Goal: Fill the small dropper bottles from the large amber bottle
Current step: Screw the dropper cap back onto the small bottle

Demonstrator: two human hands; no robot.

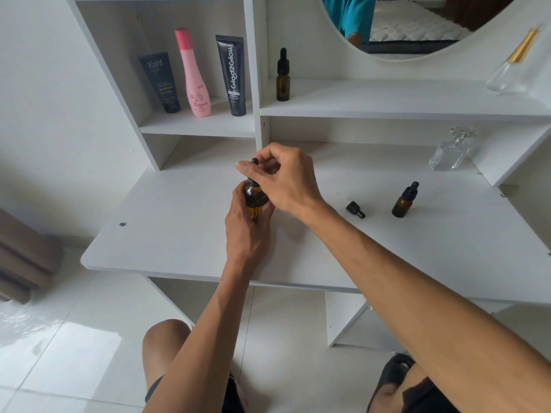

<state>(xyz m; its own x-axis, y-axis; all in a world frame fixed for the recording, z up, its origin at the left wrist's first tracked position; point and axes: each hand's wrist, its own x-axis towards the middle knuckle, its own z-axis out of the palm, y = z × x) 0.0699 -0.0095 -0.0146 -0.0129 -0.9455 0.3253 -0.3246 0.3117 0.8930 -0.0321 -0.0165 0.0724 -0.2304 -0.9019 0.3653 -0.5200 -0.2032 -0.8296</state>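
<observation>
Amber glass bottle (255, 201) with black dropper cap (254, 171), held upright above the white desk (179, 234). The left hand (246, 231) wraps its fingers round the body; the right hand (283, 180) pinches the cap from above. To the right, on the desk, lie a loose dropper (354, 208) and a capped small amber bottle (404, 201); another capped bottle (283, 76) stands on the shelf (387, 102).
</observation>
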